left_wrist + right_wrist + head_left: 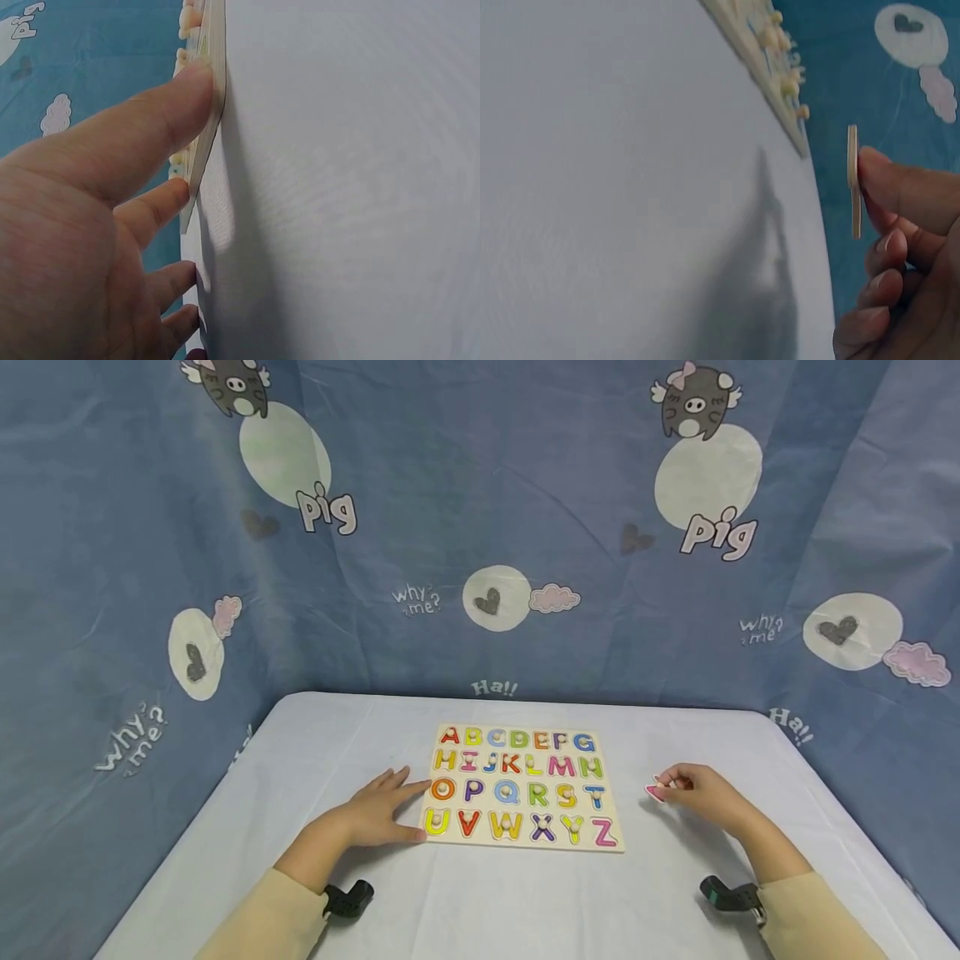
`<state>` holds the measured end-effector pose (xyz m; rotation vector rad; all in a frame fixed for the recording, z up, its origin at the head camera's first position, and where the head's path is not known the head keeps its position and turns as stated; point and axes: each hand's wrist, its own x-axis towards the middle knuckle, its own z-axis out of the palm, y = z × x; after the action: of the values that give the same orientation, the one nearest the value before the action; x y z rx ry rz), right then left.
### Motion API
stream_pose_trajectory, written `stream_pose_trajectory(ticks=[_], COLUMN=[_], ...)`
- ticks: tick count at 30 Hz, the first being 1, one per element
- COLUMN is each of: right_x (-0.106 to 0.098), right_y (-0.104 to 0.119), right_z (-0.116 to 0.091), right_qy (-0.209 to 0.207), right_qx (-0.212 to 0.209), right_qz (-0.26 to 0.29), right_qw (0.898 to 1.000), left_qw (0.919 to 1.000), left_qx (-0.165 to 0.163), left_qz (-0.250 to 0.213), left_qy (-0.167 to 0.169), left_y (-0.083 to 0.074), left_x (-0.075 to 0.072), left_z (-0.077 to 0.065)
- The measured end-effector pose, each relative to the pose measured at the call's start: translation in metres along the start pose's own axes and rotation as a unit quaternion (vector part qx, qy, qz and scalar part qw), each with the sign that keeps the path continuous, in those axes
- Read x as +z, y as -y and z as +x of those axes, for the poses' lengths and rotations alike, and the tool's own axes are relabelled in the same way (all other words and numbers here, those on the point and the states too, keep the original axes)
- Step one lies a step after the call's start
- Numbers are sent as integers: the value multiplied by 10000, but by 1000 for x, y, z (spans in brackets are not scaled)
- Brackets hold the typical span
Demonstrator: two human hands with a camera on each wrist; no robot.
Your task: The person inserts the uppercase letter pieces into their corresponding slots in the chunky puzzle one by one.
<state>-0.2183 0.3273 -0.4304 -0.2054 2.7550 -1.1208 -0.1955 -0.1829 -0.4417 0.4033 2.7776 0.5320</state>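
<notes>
A wooden alphabet puzzle board (525,846) lies on the table, its colourful letters bearing small knobs. My left hand (378,810) has its fingers spread, with thumb and index finger at the board's left edge. In the left wrist view the thumb (161,112) lies against the rim. Off the board's right side, my right hand (701,792) pinches a small pink puzzle piece (654,792) between thumb and fingers. The right wrist view shows this piece (854,180) edge-on, thin and wooden; its letter cannot be made out. The pink Z (603,832) shows no knob.
A white cloth (517,910) covers the table. Behind it hangs a blue curtain (420,510) with printed pigs and words. Each wrist carries a black camera mount, one at the left sleeve (262,918) and one at the right sleeve (821,914).
</notes>
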Motion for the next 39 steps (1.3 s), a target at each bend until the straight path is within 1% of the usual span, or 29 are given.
stream_pose_trajectory(ticks=[5,7,11,14,18,25,32,39], right_x=[6,9,18,27,39,53,56,57], right_y=[21,28,36,41,46,50,50,52], right_z=[0,0,0,0,-1,-2,-1,0], right_qy=[477,689,1034,1247,1474,1662,1756,1641], right_qx=[-381,-539,-915,-1119,-1157,-1132,-1168,-1135], right_qz=[316,359,127,-38,-123,-126,-199,-616], right_qw=[9976,9955,9903,9859,9822,9795,9773,9780], left_qw=[10000,10000,10000,10000,10000,10000,10000,10000], left_qx=[-3,11,1,-15,-23,-31,-7,29], left_qz=[-27,-41,-49,-30,-10,-16,-48,-46], left_qy=[-5,-3,5,1,-22,-28,-25,-17], left_y=[-1,-1,1,2,1,0,0,0], left_x=[-1,-1,0,0,0,0,-1,-1], left_z=[0,0,0,0,0,0,-1,-2])
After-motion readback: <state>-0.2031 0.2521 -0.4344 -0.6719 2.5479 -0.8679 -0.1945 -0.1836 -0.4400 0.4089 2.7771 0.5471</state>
